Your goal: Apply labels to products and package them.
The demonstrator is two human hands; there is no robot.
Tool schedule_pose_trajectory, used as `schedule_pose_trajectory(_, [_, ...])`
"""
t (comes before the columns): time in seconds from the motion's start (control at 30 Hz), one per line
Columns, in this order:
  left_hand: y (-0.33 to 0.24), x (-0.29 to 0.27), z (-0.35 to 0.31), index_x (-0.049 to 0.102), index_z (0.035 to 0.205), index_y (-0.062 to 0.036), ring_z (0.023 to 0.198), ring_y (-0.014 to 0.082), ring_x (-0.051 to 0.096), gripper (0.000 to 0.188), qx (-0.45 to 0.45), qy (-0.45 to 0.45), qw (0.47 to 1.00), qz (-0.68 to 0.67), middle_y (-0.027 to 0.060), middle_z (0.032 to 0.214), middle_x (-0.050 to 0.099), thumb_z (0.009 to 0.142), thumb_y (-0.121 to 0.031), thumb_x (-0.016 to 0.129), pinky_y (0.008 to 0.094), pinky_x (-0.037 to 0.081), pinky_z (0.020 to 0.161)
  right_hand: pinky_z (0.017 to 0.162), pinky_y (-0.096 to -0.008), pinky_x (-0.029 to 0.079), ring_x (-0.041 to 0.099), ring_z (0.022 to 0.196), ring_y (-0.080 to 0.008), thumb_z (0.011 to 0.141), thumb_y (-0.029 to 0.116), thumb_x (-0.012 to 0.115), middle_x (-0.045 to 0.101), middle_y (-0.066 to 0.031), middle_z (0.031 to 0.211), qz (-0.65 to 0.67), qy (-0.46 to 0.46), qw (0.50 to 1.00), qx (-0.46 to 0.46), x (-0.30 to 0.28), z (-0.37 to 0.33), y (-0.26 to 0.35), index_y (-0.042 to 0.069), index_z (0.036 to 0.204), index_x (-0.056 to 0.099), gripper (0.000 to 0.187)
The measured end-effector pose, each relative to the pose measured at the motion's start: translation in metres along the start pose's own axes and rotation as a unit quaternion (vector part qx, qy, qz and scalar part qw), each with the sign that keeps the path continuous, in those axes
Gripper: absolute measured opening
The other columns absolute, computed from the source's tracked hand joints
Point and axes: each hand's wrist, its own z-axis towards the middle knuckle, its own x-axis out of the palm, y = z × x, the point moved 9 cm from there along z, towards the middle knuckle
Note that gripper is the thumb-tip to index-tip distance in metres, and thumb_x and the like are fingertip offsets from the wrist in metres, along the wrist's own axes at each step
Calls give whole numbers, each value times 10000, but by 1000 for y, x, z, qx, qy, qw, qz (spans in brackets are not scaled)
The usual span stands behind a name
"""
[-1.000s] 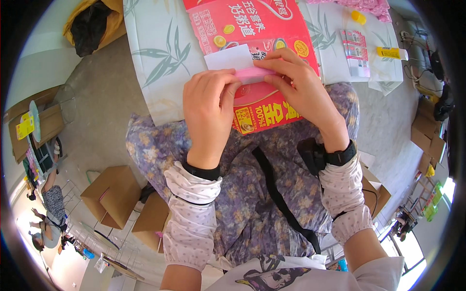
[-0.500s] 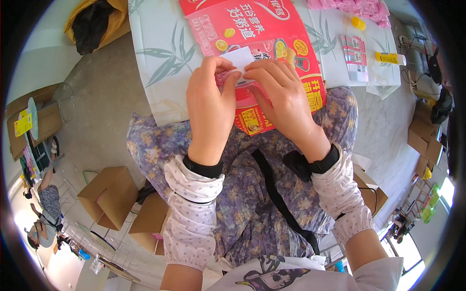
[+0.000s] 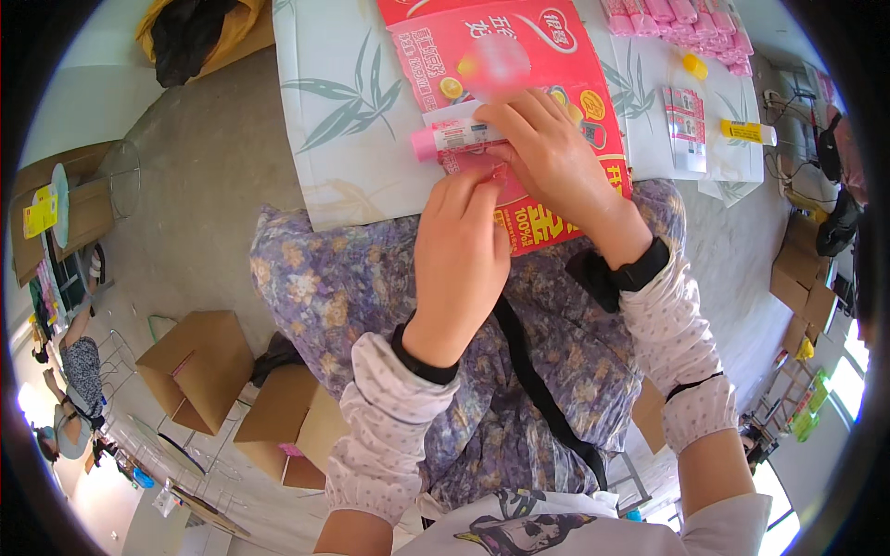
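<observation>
A white tube with a pink end (image 3: 454,137), shaped like a glue stick, lies sideways over a red printed cardboard sheet (image 3: 556,56). My right hand (image 3: 556,153) holds it by its right end, thumb below and fingers on top. Nearer to me, my left hand (image 3: 461,255) is closed, its thumb and fingertips pinched by a small reddish bit I cannot make out. The left fingertips are just below the tube, apart from its pink end. Part of a white paper piece (image 3: 448,112) shows behind the tube.
Pink tubes (image 3: 677,18) are heaped at the far right of the leaf-patterned table cover (image 3: 343,157). Near them are a yellow cap (image 3: 695,66), a sheet of printed labels (image 3: 684,120) and a white-and-yellow tube (image 3: 747,132). Cardboard boxes (image 3: 197,366) stand on the floor at left.
My hands were together at the white paper. Now the tube shows in my right hand, and my left hand has moved toward me and to the right.
</observation>
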Motion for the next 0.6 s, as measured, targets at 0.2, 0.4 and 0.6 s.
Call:
schedule_pose_trajectory(0.2, [-2,12,7,540,1153,42,1092,333,510,488,8,19,996,84,138,1194,518,671,94,603,404,466,904,822,-426,467,561,983,-356,801,37,595,598,-143,1017,66,10,998,-4,-5,28,-20,30,1051,558,252])
schedule_pose_trajectory(0.4, [-3,14,15,534,1137,26,1086,331,515,475,-4,12,993,115,130,1183,518,672,54,627,394,467,895,825,-333,481,618,926,-260,877,69,602,613,-152,1009,106,27,987,117,-13,40,-62,15,1146,534,282])
schedule_pose_trajectory(0.6, [-17,8,7,548,1123,21,1104,325,518,408,-2,34,995,98,157,1160,537,719,39,602,383,455,914,843,-281,477,615,938,-149,894,131,630,649,-87,1030,214,-60,968,116,-86,49,-49,-13,1160,549,314])
